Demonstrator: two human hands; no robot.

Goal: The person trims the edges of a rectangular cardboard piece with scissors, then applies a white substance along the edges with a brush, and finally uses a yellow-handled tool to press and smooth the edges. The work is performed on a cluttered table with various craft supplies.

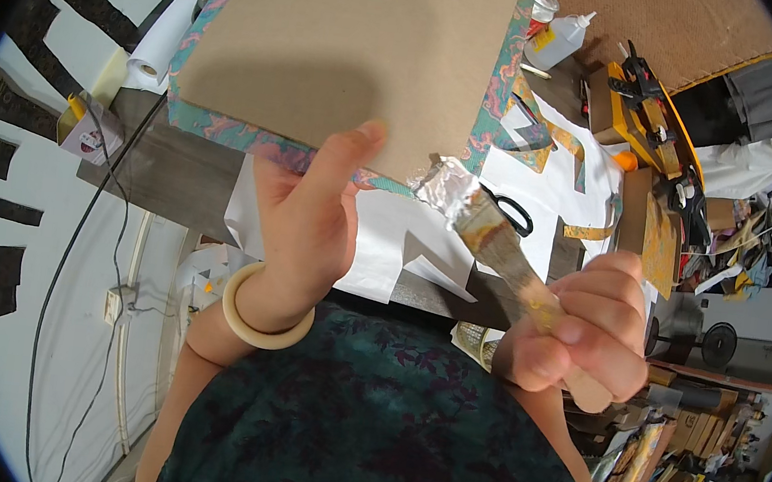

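While my left hand (308, 218) grips the brown cardboard board with marbled paper border (351, 47) by its lower edge, raised above the cluttered worktop (175, 169), my right hand (586, 326) clenches the wooden flat brush (500, 244); its foil-wrapped head touches the board's lower right corner.

The cardboard panel (351, 47) is plain brown, edged all round with a marbled paper border (493, 110) in teal, pink and orange swirls. Just below its lower right corner, the brush (499, 249) has a silver ferrule, pale bristles and a light wooden handle smeared with yellowish stains. Below the panel, a cream bangle (266, 308) sits above a dark teal garment (374, 430) patterned with maroon flowers. Under the panel the bench (175, 169) is dark grey-brown, covered with white paper (545, 183). Right of the panel lie black-handled scissors (509, 207), a white glue bottle (558, 40) with a yellow label, and a yellow-and-black clamp (649, 109).
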